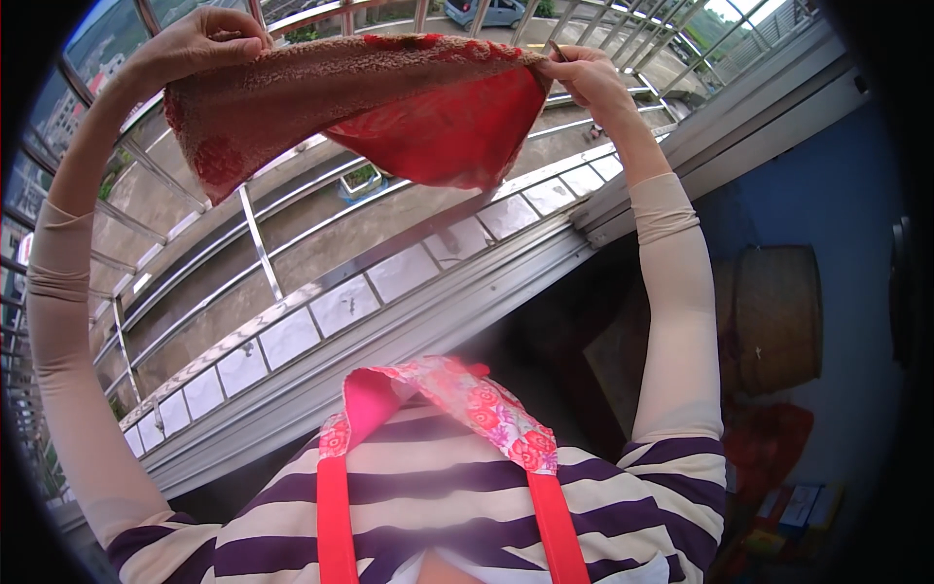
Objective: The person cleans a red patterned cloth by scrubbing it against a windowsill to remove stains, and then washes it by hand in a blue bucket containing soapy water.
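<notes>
A red and brown towel-like cloth (292,109) hangs spread between my raised hands, beyond the window sill. My left hand (197,47) pinches its upper left edge between thumb and fingers. At the upper right corner, my right hand (584,73) grips the cloth, with a small dark object showing at the fingertips that I cannot make out. The cloth's lower right part folds back and shows a bright red face. Its lower edge hangs loose in front of the metal bars.
A stainless steel window cage (252,241) surrounds the opening. Below it run a white tiled ledge (350,303) and an aluminium window track (408,321). Indoors at right stands a brown barrel-like container (777,317) by a blue wall (846,197). Outside, a car (485,12) is parked.
</notes>
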Available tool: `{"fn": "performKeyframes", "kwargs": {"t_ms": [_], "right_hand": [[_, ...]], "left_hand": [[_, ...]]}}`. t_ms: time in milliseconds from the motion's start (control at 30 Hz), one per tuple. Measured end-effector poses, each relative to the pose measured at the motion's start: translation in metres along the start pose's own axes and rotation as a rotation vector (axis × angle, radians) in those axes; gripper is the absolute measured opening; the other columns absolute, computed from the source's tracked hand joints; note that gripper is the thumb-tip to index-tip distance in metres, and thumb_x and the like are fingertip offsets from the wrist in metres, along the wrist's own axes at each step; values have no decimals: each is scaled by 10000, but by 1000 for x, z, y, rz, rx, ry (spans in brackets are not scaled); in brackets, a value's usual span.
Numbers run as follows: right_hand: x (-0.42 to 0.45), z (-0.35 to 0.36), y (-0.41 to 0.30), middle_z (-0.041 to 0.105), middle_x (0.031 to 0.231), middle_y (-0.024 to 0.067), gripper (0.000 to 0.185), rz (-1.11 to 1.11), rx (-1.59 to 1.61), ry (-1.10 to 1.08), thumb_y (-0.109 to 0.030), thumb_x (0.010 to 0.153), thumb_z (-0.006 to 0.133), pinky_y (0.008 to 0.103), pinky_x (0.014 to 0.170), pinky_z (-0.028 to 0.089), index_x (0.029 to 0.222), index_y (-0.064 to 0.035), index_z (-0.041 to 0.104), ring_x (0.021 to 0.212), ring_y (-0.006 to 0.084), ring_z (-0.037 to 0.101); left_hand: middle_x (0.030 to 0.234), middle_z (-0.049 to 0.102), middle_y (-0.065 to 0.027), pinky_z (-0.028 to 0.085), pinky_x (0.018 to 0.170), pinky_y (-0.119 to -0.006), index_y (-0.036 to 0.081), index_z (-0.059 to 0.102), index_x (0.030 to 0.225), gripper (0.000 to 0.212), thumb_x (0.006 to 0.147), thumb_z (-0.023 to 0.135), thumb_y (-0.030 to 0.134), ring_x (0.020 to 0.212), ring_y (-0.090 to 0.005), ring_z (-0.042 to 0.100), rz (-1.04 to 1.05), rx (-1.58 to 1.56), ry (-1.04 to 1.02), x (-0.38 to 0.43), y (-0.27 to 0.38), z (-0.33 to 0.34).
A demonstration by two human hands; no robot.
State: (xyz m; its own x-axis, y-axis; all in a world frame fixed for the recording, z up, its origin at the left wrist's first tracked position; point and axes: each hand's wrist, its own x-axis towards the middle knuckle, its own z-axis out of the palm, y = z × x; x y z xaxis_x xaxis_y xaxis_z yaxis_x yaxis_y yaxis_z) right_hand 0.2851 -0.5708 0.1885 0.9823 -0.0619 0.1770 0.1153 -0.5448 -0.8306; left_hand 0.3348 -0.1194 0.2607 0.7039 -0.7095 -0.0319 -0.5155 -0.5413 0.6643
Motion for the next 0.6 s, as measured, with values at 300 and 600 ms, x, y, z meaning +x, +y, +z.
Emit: {"fn": "performKeyframes", "kwargs": {"t_ms": [300, 600], "right_hand": [[-11, -6, 26, 459, 534, -69, 109, 68, 32, -141, -156, 814, 660, 198, 369, 145, 752, -76, 620, 390, 7, 277], [-37, 30, 60, 438, 567, -91, 108, 51, 94, -151, -191, 828, 661, 186, 379, 187, 778, -100, 630, 431, -6, 305]], "left_hand": [[1028, 606, -60, 512, 767, -199, 65, 529, 1116, 274, 903, 563, 235, 882, -90, 607, -18, -742, 262, -26, -6, 38], [1151, 570, -180, 514, 878, -315, 45, 255, 1414, 657, 857, 588, 149, 1006, -230, 615, 25, -802, -73, -29, 30, 61]]}}
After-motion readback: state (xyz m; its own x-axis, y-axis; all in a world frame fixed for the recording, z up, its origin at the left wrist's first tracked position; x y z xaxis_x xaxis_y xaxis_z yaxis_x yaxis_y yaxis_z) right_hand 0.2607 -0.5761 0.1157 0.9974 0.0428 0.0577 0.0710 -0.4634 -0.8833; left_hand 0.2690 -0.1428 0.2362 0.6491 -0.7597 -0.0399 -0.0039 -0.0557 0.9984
